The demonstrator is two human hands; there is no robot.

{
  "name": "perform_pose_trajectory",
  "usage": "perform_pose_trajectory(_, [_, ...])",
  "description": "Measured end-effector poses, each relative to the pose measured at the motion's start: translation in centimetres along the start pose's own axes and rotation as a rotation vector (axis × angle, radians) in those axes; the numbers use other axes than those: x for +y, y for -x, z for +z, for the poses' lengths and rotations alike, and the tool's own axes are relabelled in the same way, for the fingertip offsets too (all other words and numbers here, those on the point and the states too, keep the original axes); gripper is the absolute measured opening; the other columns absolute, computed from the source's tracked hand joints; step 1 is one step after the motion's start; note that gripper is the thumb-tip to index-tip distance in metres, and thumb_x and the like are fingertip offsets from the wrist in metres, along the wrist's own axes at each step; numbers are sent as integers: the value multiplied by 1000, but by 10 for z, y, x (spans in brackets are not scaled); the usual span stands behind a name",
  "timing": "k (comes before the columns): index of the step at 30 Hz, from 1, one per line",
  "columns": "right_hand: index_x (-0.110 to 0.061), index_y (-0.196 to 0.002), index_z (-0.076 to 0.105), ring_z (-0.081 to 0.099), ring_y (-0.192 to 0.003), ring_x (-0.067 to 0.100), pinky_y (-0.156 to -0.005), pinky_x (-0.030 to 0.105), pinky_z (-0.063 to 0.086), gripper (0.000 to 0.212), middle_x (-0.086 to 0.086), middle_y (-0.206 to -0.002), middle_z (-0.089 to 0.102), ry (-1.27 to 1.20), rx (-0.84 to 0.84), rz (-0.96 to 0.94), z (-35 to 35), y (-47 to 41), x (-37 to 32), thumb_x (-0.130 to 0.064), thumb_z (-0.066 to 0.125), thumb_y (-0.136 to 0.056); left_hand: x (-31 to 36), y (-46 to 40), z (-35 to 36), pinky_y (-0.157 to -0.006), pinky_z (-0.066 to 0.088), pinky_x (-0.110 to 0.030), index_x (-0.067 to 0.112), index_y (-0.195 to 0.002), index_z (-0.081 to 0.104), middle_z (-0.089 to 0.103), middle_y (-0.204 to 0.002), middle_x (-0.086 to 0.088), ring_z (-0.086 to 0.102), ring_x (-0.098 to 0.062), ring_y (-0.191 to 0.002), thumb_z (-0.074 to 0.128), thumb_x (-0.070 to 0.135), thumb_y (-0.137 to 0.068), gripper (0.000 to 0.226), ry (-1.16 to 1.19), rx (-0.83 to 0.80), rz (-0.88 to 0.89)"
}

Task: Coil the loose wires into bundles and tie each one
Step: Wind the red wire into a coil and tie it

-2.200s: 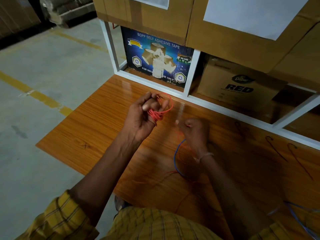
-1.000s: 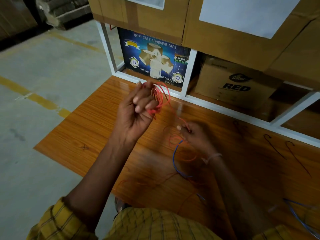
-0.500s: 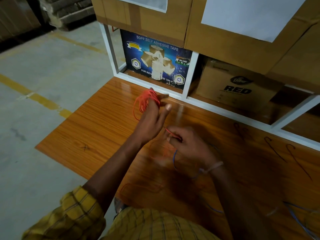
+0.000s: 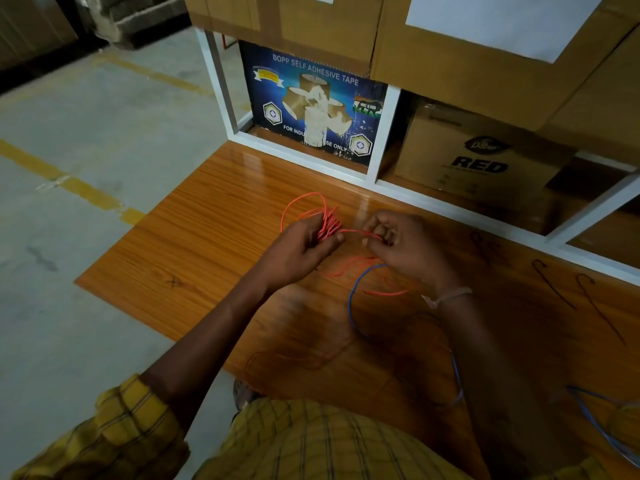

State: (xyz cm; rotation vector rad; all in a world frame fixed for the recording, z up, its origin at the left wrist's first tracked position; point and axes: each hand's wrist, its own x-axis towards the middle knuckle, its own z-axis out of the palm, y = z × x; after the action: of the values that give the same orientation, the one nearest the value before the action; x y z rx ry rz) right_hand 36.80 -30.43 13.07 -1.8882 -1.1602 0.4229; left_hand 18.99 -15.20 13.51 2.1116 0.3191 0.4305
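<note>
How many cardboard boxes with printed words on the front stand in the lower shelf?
2: the blue tape box in the left compartment, the brown RED box in the right one. More may be hidden further right.

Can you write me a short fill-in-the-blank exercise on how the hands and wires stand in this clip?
1. The left hand grips a coil of ____ wire.
2. The right hand pinches the strand that runs from that ____.
3. A loose ____ wire curves across the wooden table below the right hand.

Missing words: red; coil; blue
</note>
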Motion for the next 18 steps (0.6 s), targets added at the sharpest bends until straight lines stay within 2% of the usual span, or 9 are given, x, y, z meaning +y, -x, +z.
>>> perform_pose_trajectory(2, [-19,-84,69,54,-58,13,-58,30,43,9,-1,-63,59,125,52,-13,4,-3,7,-23,76,-88,8,2,-1,-55,45,-37,-4,-100,63,55,-67,-7,50,-17,-60,63,19,-105,23,156,35,-76])
perform_pose_trajectory(4, [-19,-83,69,61,-63,20,-62,35,49,24,3,-65,64,144,75,21,7,-5,18,-41,74,-89,14,2,1,-52,38,-29,-14,-97,61,50,-60,2,44,-14,-55,62,10,-104,25,350,50,-164])
perform_pose_trajectory(5, [-19,-84,70,62,-65,21,-64,36,50,26,3,-67,66,134,83,29,9,-7,21,-44,75,-87,16,3,3,-50,35,-28,-16,-93,59,46,-56,3,39,-13,-50,59,8,-104,27,481,24,-202])
perform_pose_trajectory(7, [-16,-84,71,59,-64,10,-64,32,50,22,0,-70,65,109,117,20,15,-9,22,-36,81,-83,21,4,9,-46,32,-25,-10,-87,58,35,-50,7,28,-9,-42,52,8,-104,26,827,-59,-258])
perform_pose_trajectory(9, [-15,-82,69,54,-62,-4,-61,18,42,17,-6,-69,59,125,151,-17,20,-10,16,-23,84,-81,27,4,15,-43,31,-20,-1,-92,58,33,-49,12,22,-4,-37,45,10,-104,21,1225,-116,-324])
perform_pose_trajectory(11, [-21,-80,63,54,-63,-8,-61,10,36,20,-12,-68,56,151,154,-41,23,-12,14,-18,82,-80,33,4,16,-44,32,-19,2,-97,58,29,-51,13,19,-5,-37,41,11,-104,20,1519,-143,-314])
perform_pose_trajectory(12, [-21,-81,61,55,-66,-4,-61,12,39,21,-10,-71,58,152,154,-37,26,-12,16,-21,83,-78,36,2,14,-45,33,-19,1,-100,57,27,-52,12,19,-6,-38,40,11,-104,20,1614,-151,-281])
perform_pose_trajectory(15, [-16,-97,67,62,-77,15,-69,32,52,37,3,-89,66,136,106,28,35,-9,34,-33,88,-71,44,-1,4,-49,34,-20,0,-104,57,29,-54,10,23,-6,-39,42,12,-105,19,1788,-155,-179])
perform_pose_trajectory(18, [-14,-97,69,63,-83,22,-79,43,54,36,12,-95,68,-146,109,158,40,4,36,-32,88,-73,42,-6,-9,-53,33,-20,-1,-105,57,35,-53,7,24,-7,-40,43,12,-106,19,1862,-87,-124])
